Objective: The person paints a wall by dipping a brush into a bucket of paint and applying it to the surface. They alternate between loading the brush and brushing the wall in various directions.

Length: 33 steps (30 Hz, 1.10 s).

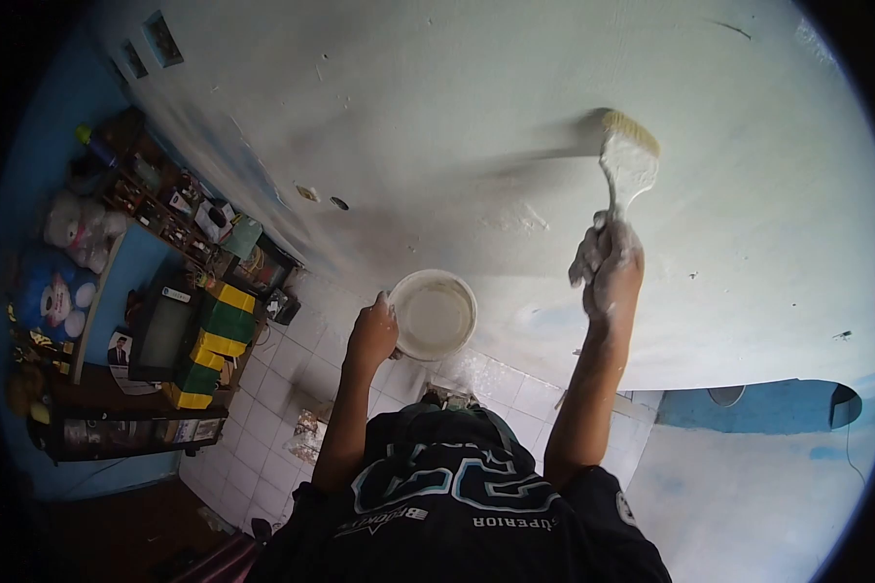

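Observation:
A wide paintbrush (630,165), its head and handle coated in white paint, is gripped in my right hand (608,262). Its pale bristles are up at the whitish wall (496,146), where a dark shadow falls beside them. White paint also smears the fingers and wrist of that hand. My left hand (374,335) is closed on the rim of a round white bucket (436,313). Pale liquid shows inside the bucket, held in front of my chest.
On the left, a shelf unit (165,214) carries bottles, stuffed toys and a television (165,330). White floor tiles (272,379) lie below, with a splattered patch near my feet. A blue-and-white wall section (749,447) stands at the right.

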Motion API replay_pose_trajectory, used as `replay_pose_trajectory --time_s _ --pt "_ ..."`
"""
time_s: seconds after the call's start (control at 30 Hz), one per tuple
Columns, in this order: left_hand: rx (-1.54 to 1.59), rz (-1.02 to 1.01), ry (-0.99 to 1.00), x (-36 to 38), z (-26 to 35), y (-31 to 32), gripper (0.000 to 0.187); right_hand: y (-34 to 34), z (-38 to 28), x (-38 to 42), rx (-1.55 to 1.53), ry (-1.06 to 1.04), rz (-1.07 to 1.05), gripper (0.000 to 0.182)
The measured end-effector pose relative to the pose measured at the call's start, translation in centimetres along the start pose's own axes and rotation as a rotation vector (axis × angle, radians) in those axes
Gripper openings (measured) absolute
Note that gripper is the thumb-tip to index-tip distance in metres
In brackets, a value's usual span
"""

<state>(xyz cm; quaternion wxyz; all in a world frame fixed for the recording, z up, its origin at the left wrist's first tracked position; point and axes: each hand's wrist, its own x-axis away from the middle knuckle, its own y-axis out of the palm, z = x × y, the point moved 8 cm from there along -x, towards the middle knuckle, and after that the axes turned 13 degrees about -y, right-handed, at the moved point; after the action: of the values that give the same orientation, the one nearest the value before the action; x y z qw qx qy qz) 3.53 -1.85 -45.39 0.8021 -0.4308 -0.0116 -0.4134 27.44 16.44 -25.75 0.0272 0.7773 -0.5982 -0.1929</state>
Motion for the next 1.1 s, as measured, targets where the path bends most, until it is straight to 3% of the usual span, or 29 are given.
replay_pose_trajectory --time_s 0.1,0.17,0.23,0.37,0.43,0.5,0.6,0.7,0.83,0.93,1.1 --pt "0.012 0.001 0.032 -0.1 1.3 -0.1 0.020 -0.8 2.2 0.1 0.034 -0.047 0.046 0.034" --pt "0.063 -0.013 0.026 -0.1 1.3 0.2 0.020 -3.3 10.3 0.8 -0.024 0.064 0.100 0.034" --pt "0.076 -0.009 0.038 0.0 1.6 0.4 0.020 -6.6 21.1 3.3 0.118 0.033 0.068 0.034" --pt "-0.069 0.001 0.060 1.2 2.6 0.4 0.024 -10.5 35.2 11.7 0.135 0.510 0.092 0.030" --pt "-0.090 0.023 0.074 1.8 2.9 0.6 0.026 -11.9 37.0 13.1 0.085 0.691 0.110 0.027" --pt "-0.105 0.033 0.086 2.0 2.6 1.0 0.028 -13.0 34.2 10.8 0.109 0.547 0.111 0.026" --pt "-0.108 0.013 0.087 1.8 1.9 2.3 0.029 -11.8 21.0 5.0 -0.040 0.399 0.096 0.026" --pt "-0.122 -0.028 0.068 2.2 3.0 2.7 0.030 -8.7 6.2 3.4 0.074 0.195 0.101 0.030" --pt "-0.112 -0.108 0.073 2.1 4.1 4.1 0.032 -7.2 -4.2 1.0 0.173 -0.140 0.122 0.030" --pt "-0.080 -0.121 0.067 1.8 4.4 4.8 0.034 -8.5 -1.0 -0.9 0.017 -0.045 0.146 0.031" --pt "-0.087 -0.120 0.045 2.0 4.5 5.2 0.035 -12.7 18.3 3.3 0.095 0.118 0.111 0.038"
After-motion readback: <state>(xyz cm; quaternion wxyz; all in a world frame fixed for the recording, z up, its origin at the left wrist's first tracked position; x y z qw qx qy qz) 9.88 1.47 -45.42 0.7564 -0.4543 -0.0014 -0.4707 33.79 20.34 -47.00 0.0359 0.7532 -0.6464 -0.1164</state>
